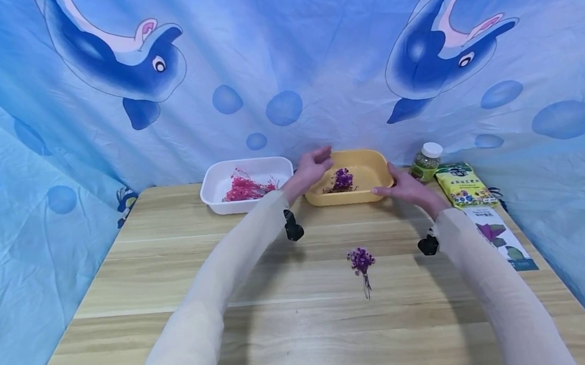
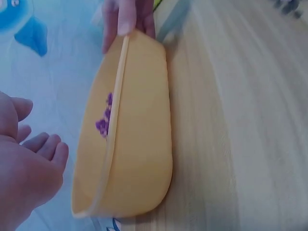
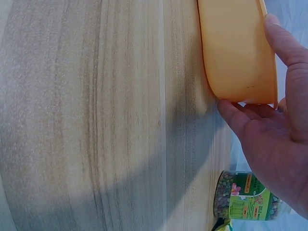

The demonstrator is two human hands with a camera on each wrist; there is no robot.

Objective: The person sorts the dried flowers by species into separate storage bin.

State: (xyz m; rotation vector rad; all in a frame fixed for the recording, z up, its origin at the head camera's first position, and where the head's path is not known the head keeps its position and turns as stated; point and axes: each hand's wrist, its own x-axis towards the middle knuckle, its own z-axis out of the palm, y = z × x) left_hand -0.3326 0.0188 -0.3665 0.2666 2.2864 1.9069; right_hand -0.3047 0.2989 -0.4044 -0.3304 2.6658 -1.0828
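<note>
A yellow plastic tray (image 1: 316,199) stands at the back of the table with purple dried flowers (image 1: 343,179) in it. My right hand (image 1: 410,188) grips its right end, the thumb over the rim and the fingers against the end wall, as the right wrist view shows. At the tray's left end hovers my left hand (image 1: 315,170); in the left wrist view that hand (image 2: 33,159) is apart from the tray (image 2: 139,125), its fingers loosely bent around nothing. A small bunch of purple dried flowers (image 1: 361,260) with thin stems lies on the table between my forearms.
Left of the yellow tray is a white tray (image 1: 211,192) holding pink dried flowers (image 1: 245,188). To the right stand a white-lidded jar (image 1: 424,164), a yellow packet (image 1: 464,184) and a white printed packet (image 1: 503,235). A blue dolphin-print curtain (image 1: 327,53) hangs behind the wooden table (image 1: 306,324).
</note>
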